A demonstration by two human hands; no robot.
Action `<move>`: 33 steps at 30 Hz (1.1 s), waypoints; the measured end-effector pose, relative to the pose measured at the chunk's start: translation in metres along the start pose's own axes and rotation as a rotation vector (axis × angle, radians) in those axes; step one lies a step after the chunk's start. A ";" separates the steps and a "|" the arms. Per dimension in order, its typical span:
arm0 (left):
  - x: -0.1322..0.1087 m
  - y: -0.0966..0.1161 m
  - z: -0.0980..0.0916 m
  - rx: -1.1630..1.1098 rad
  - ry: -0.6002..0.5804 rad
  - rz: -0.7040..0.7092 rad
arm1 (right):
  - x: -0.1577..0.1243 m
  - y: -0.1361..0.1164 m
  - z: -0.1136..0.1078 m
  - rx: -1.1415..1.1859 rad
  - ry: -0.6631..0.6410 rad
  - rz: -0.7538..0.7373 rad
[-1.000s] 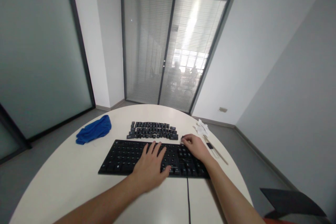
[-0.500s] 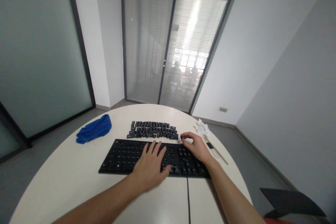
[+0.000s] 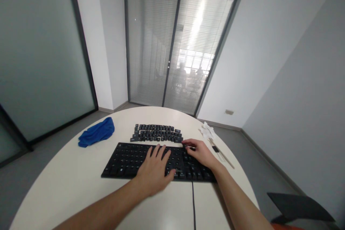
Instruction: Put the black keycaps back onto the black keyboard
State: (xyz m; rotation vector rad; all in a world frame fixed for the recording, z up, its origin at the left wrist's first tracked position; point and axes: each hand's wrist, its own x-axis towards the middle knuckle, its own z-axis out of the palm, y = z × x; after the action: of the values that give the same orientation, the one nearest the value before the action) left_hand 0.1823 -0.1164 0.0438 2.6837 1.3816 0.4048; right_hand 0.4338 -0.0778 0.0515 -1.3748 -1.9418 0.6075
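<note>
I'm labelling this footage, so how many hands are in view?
2. The left hand lies over the middle of the keyboard; the right hand is at its far edge, towards the right end. No other hand shows.

Left fingers (image 3: 155, 153) spread on keyboard (image 3: 125, 160), keycaps (image 3: 157, 134) beyond

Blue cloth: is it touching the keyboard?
Apart. The head view shows white table between the cloth and the keyboard.
</note>
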 end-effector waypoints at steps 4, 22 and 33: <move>0.000 -0.001 0.002 0.000 0.002 0.002 | 0.000 0.000 -0.001 -0.029 -0.043 0.021; 0.000 0.000 0.000 0.010 0.009 0.000 | 0.000 -0.003 -0.004 -0.064 -0.052 -0.043; 0.000 -0.002 0.004 0.004 0.028 0.004 | 0.001 -0.005 -0.005 -0.139 -0.093 -0.159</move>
State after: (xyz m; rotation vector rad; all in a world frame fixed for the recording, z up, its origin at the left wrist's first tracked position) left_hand 0.1821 -0.1150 0.0397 2.6947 1.3867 0.4417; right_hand 0.4340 -0.0787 0.0584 -1.2787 -2.1790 0.4764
